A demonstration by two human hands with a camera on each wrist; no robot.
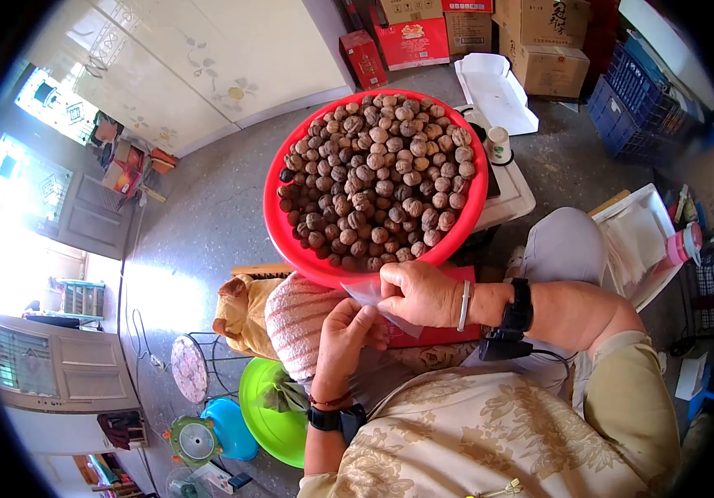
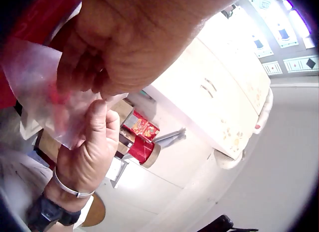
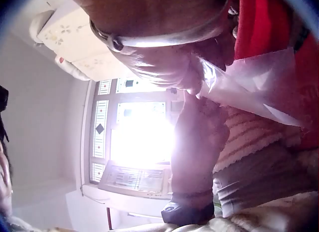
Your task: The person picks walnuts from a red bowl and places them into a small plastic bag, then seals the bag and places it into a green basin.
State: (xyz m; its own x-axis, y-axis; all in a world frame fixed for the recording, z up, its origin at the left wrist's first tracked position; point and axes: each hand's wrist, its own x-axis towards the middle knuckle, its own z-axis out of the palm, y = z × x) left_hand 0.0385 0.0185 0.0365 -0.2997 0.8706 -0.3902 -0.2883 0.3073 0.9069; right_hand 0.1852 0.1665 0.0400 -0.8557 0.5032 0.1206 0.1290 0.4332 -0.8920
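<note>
A clear plastic bag is stretched between both hands, just in front of a red basin heaped with walnuts. The left hand pinches the bag's edge with thumb and fingers. Close against it, the right hand, with a bracelet at its wrist, pinches the same edge. In the left wrist view the thin bag hangs beside the meeting fingertips. From the right wrist, the bag spreads out flat, away from the fingers and over something red.
A pink striped towel lies left of the hands, near a green basin and a small round stool. Beyond the basin are a white tray and cardboard boxes. A white bin stands at right.
</note>
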